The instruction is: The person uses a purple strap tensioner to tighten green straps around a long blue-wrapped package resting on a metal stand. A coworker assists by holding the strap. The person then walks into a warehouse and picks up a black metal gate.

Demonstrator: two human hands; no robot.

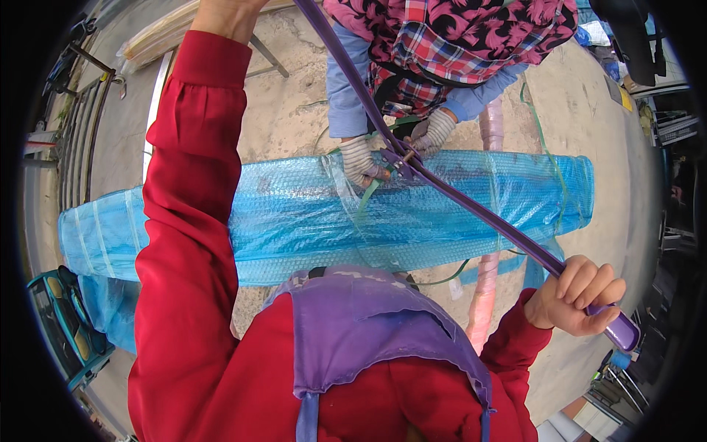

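Observation:
My right hand (578, 296) is closed round the lower handle of a purple long-handled strapping crimper (482, 210). The crimper's other handle runs up to the top edge. My left hand (230, 10) is raised near it, with its fingers cut off by the frame, so its grip is hidden. The tool's jaws rest over a long bundle (309, 217) wrapped in blue bubble wrap. A co-worker's gloved hands (359, 160) are beside the jaws, one at a green strap (366, 194) that crosses the bundle.
The co-worker (449, 55) leans in from the far side. A pink-wrapped roll (486, 287) passes under the bundle on the right. Another green strap (557, 180) lies near the bundle's right end. Long wrapped boards (158, 33) and a metal gate (81, 155) are at the left.

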